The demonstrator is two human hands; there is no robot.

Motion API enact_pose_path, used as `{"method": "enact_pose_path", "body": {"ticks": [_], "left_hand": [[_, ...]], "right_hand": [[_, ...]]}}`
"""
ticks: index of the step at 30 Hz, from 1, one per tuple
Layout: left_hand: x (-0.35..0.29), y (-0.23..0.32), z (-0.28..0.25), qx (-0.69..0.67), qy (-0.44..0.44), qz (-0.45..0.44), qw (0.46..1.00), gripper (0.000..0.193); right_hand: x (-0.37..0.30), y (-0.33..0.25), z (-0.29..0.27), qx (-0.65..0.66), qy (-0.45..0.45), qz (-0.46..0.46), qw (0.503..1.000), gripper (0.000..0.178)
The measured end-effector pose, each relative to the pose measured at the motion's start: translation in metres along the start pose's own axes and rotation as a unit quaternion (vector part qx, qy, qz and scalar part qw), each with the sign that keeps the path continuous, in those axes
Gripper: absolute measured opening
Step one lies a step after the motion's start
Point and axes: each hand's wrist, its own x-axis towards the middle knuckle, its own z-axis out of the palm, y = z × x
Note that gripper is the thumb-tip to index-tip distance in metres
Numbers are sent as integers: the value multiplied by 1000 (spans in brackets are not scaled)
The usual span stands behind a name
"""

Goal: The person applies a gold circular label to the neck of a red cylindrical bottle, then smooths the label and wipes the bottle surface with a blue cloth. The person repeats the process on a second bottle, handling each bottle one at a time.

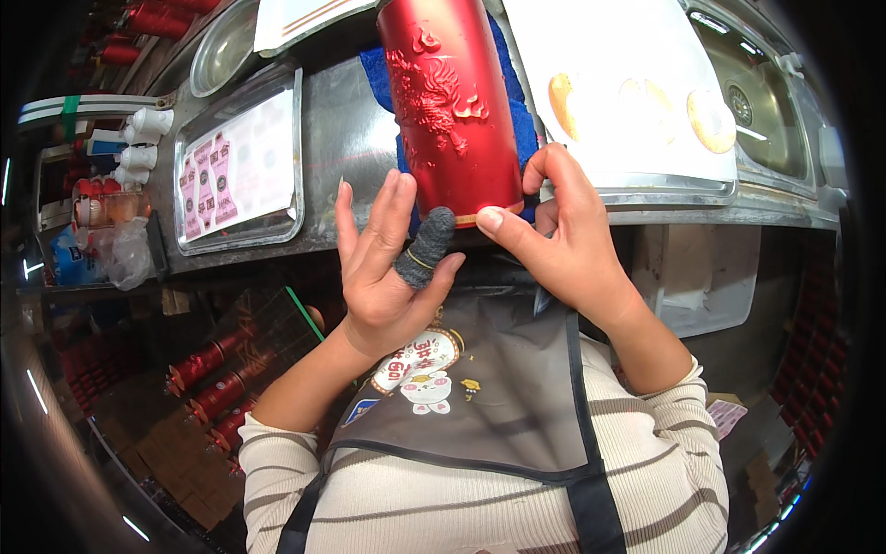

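Observation:
A shiny red cylinder (452, 111) with a raised animal-like relief lies on a blue cloth (526, 134), its near end toward me. Along that end runs a thin gold band (466, 221). My left hand (383, 249) has its fingers spread; a dark grey knitted cover (427, 247) wraps its index finger, whose tip meets the cylinder's near left edge. On the opposite side, my right hand (570, 235) presses its thumb on the gold band, with its bent index finger along the cylinder's side. The tips of its other fingers are hidden.
A clear tray (300, 175) with pink-printed label sheets stands left. To the right, a white sheet (609, 55) with several tan round shapes covers a tray beside a metal basin (757, 92). More red cylinders (198, 365) stand low left. The table edge (591, 219) lies close to me.

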Motion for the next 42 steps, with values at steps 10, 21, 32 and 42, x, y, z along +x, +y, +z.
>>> {"method": "enact_pose_path", "body": {"ticks": [10,21,32,42], "left_hand": [[45,13,7,105,-2,105,989,22],[10,-1,20,-152,81,-123,977,59],[-21,-8,12,-26,14,-39,999,44],[-7,-1,7,15,-3,1,1000,48]], "right_hand": [[-9,11,-12,182,-50,65,980,22],[-10,-4,11,-58,70,-143,986,44],[5,0,29,-97,117,-203,967,50],[5,5,24,-88,111,-226,964,46]]}}
